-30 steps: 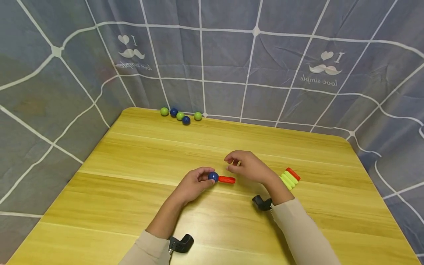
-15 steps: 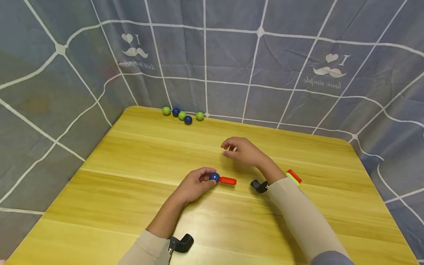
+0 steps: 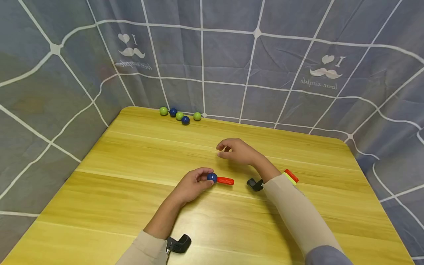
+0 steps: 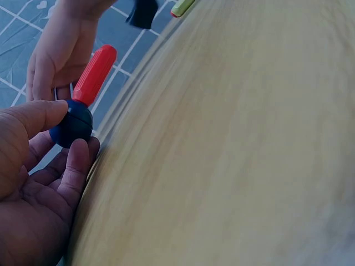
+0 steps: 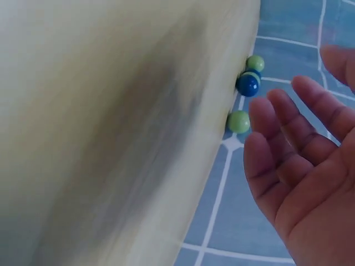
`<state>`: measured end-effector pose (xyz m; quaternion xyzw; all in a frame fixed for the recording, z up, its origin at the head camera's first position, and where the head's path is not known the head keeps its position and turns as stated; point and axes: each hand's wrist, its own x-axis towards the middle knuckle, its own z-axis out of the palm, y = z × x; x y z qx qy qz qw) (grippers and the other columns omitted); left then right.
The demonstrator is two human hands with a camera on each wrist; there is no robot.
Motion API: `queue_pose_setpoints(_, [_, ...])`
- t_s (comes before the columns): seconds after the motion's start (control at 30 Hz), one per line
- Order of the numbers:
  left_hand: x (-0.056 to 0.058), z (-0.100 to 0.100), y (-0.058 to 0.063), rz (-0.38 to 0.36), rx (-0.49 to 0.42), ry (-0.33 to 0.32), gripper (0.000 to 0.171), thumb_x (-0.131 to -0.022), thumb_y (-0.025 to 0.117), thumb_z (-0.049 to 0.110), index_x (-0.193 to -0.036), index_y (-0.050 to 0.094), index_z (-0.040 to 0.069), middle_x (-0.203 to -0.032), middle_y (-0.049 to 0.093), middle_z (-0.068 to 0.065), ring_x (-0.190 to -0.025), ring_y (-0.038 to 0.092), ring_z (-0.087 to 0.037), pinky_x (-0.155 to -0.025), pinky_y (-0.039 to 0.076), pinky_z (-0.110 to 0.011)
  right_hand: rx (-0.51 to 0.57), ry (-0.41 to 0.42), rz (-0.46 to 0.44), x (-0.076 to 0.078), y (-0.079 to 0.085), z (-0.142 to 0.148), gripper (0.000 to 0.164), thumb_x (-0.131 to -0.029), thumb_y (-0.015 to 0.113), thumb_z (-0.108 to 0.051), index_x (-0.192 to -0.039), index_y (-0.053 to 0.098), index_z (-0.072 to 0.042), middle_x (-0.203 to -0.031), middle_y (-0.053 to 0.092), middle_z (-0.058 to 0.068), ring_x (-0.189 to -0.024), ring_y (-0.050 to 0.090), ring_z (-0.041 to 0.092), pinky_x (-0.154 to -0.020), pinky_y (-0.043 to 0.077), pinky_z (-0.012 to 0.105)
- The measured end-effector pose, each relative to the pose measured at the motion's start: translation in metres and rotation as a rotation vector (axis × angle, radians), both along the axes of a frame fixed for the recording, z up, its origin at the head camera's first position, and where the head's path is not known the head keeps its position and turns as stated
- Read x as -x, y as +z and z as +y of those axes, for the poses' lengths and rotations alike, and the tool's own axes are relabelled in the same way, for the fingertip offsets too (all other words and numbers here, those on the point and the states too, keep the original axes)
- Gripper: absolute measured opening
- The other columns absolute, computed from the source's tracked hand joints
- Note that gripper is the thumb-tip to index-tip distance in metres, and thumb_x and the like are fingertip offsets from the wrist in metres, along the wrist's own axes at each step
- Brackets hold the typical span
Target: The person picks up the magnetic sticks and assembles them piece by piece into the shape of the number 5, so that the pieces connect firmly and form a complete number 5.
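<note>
My left hand pinches a dark blue ball between thumb and fingers, close over the table. A red ridged stick sticks out of the ball toward the right; the left wrist view shows the same ball with the stick fixed in it. Beyond them, my right hand hovers over the table with its fingers loosely bent and nothing in them. In the right wrist view the palm of this hand shows bare.
Green balls and blue balls lie along the table's back edge, left of centre. A red stick and a yellow-green stick lie at the right, partly hidden by my right sleeve. A grey curtain hangs behind the wooden table.
My right hand has moved away from me and slightly left, its sleeve now covering most of the yellow-green sticks. My left hand still holds the blue ball with the red stick in about the same place.
</note>
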<state>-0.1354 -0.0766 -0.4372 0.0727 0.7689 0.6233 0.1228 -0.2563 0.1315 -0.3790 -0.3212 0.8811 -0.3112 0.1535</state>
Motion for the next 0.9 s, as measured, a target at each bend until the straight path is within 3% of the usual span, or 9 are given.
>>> queue_pose_setpoints(0.2, [-0.002, 0.000, -0.003, 0.015, 0.003, 0.014, 0.035, -0.092, 0.071, 0.013, -0.125, 0.064, 0.004, -0.105, 0.069, -0.007, -0.096, 0.063, -0.019, -0.082, 0.050, -0.033, 0.029, 0.015, -0.059, -0.027, 0.001, 0.014, 0.032, -0.097, 0.065, -0.025, -0.121, 0.066, -0.004, -0.113, 0.066, 0.003, -0.101, 0.060, 0.019, -0.087, 0.050, 0.037])
queue_pose_setpoints(0.47, [-0.005, 0.003, 0.000, 0.118, 0.175, 0.078, 0.035, -0.090, 0.073, 0.014, -0.123, 0.068, 0.006, -0.103, 0.069, -0.003, -0.101, 0.063, -0.021, -0.093, 0.046, -0.046, 0.052, 0.042, -0.128, -0.057, -0.005, 0.033, 0.029, -0.097, 0.066, -0.024, -0.119, 0.066, -0.005, -0.106, 0.067, -0.003, -0.096, 0.062, 0.017, -0.084, 0.051, 0.036])
queue_pose_setpoints(0.67, [-0.003, 0.002, 0.000, 0.145, 0.212, 0.083, 0.031, -0.090, 0.073, 0.013, -0.120, 0.068, 0.006, -0.097, 0.067, -0.001, -0.094, 0.061, -0.018, -0.089, 0.047, -0.044, 0.013, 0.107, -0.159, -0.067, -0.021, 0.035, 0.025, -0.095, 0.069, -0.021, -0.117, 0.065, -0.009, -0.100, 0.064, -0.003, -0.085, 0.058, 0.014, -0.080, 0.050, 0.031])
queue_pose_setpoints(0.9, [-0.004, 0.001, 0.002, 0.132, 0.230, 0.066, 0.030, -0.090, 0.073, 0.012, -0.118, 0.067, 0.007, -0.095, 0.064, 0.000, -0.091, 0.058, -0.017, -0.088, 0.046, -0.042, 0.011, 0.066, -0.126, -0.076, -0.026, 0.031, 0.021, -0.092, 0.072, -0.015, -0.111, 0.066, -0.010, -0.089, 0.061, -0.004, -0.078, 0.055, 0.014, -0.076, 0.049, 0.030])
